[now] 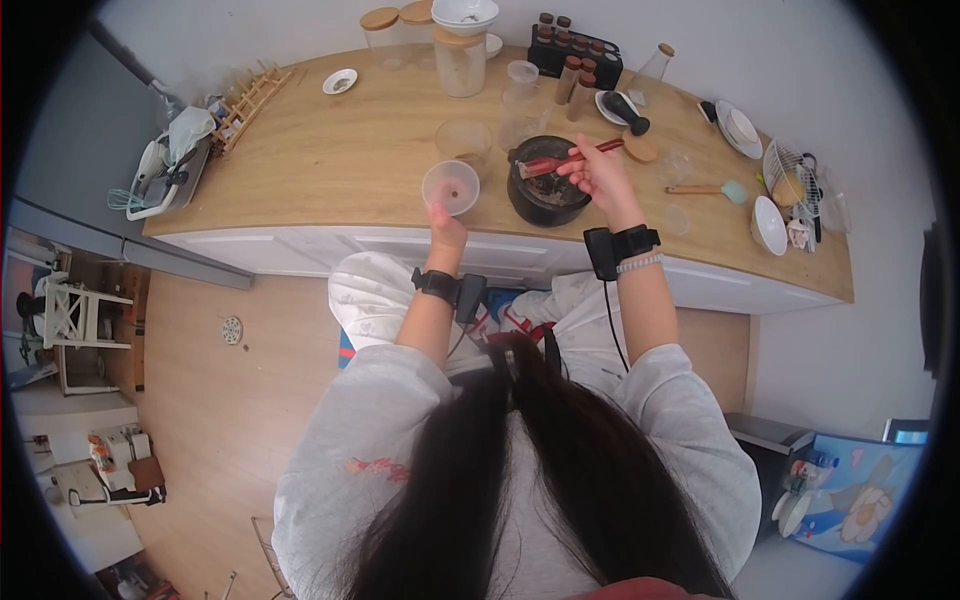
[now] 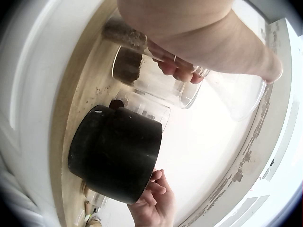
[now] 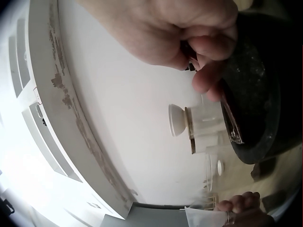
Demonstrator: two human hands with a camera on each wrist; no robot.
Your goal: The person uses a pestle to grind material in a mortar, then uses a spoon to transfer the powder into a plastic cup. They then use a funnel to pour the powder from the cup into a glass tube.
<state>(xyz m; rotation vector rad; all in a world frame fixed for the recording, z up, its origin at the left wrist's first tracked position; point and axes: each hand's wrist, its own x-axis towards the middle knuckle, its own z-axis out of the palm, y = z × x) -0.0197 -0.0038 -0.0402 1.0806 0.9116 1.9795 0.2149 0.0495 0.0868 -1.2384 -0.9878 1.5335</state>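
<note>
My left hand grips a narrow clear glass container with brown powder at its bottom; a clear funnel flares from its mouth. My fingers curl round the glass near its top in the left wrist view. Right of this stands a black mortar, holding dark crumbly bits. Over its opening, my right hand pinches a red scoop by the handle. Brownish bits cling to the scoop's tip, which overlaps the mortar's rim. Behind the left hand stands a wide glass jar with dark brown contents.
A black pestle lies on a small plate behind the mortar. Spice bottles in a black rack, lidded jars and a small white dish line the back. A spatula and bowls lie right.
</note>
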